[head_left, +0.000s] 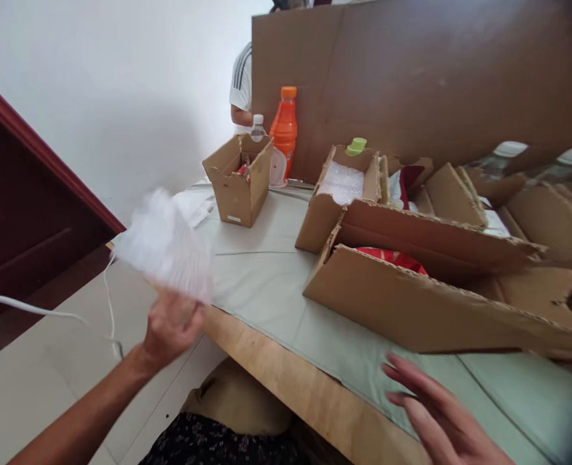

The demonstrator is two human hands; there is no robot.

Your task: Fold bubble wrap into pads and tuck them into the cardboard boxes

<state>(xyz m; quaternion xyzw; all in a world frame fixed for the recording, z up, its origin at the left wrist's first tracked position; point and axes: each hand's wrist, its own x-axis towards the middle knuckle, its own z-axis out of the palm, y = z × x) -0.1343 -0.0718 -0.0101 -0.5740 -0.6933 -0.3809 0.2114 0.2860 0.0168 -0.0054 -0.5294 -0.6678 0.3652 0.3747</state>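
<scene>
At the far left, a white cable [33,311] runs across the tiled floor toward the tabletop's [266,284] corner. Just right of it the person's left hand [172,326] is raised off the edge of the tabletop, its grip clamped on the lower edge of a sheet of bubble wrap [162,245]. The sheet stands up and fans out above the fingers, blurred, and is held clear of the surface rather than resting on it.

Behind it, a small open box [237,177] sits on the tabletop with its flaps up; something red shows inside, and a clear bottle with a white cap [257,127] rises just behind its rim. An orange bottle [284,132] stands upright beside it, against a tall cardboard sheet [412,77] that screens off another person, of whom only a striped sleeve [241,81] shows.

Further right, a second open box [334,200] is padded with bubble wrap, and a green cap [357,146] shows at its back edge. In front lies a long, torn box [426,284] with its flaps splayed, a red item [392,258] partly hidden inside. More cardboard and two capped bottles crowd the far right, too blurred to detail.

At the lower right, the right hand [431,407] hovers over the tabletop near the long box, fingers spread, grip apart and holding nothing.
</scene>
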